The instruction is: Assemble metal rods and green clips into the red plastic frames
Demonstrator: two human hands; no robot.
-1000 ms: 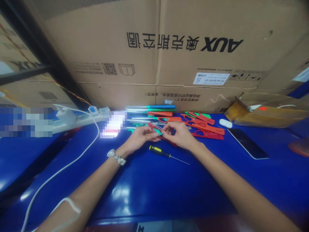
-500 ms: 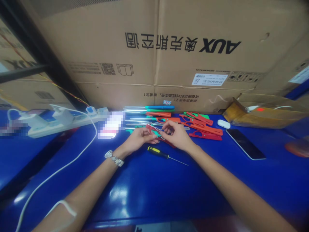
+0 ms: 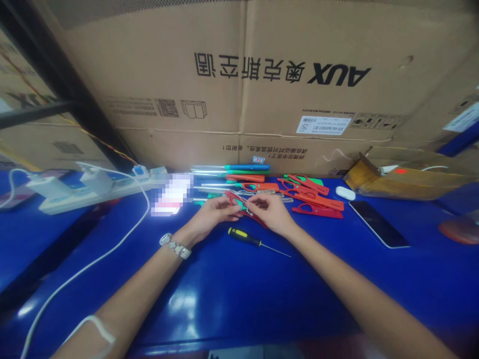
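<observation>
My left hand (image 3: 210,217) is closed around one end of a red lighter casing (image 3: 258,219) with a green trigger (image 3: 238,203). The casing lies slantwise between both hands, just above the blue table. Fingers of my right hand (image 3: 272,213) are pinched together at its upper side, on what looks like a thin pale wire (image 3: 248,194). Their exact grip is partly hidden. In front of the hands lies a black and yellow screwdriver (image 3: 243,236). Behind them are long-nosed lighters (image 3: 247,178) in blue, green and orange.
Red and orange casing halves (image 3: 318,209) are piled to the right, near a white earphone case (image 3: 345,193) and a dark-screened phone (image 3: 378,224). A lit phone (image 3: 172,194) and a power strip (image 3: 101,193) with a white cable lie left. A large cardboard box (image 3: 168,134) stands behind.
My right hand has shifted slightly, its fingers drawing in closer to the casing. My left hand keeps its hold, and the casing has turned a little.
</observation>
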